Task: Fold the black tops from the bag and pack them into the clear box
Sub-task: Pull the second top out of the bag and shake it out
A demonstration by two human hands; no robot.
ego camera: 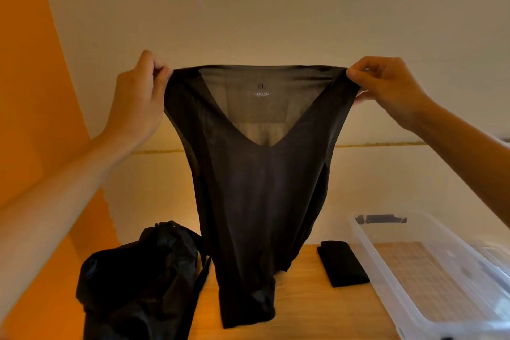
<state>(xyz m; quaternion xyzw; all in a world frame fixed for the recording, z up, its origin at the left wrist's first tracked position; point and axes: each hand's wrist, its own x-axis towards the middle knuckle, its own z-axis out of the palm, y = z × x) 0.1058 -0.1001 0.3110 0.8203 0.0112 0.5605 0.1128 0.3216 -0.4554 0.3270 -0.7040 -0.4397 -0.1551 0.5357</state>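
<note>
Nearest, at the front right of the pale wooden counter, the clear plastic box lay open with no garment visible inside it. At the front left sat the crumpled black bag, its strap trailing. Between them, just beside the box's wall but outside it, lay a small folded black top. Beyond these, the thin black V-neck top marked XL hung full length in the air, its hem bunched on the counter by the bag. The left hand pinched one shoulder and the right hand the other, each grip closed on the fabric between thumb and curled fingers, stretching the neckline taut before the beige wall. The step in hand looked to be spreading a top out before folding. The next move called for laying it flat on the counter between bag and folded piece, smoothing the bunched hem, then folding.
</note>
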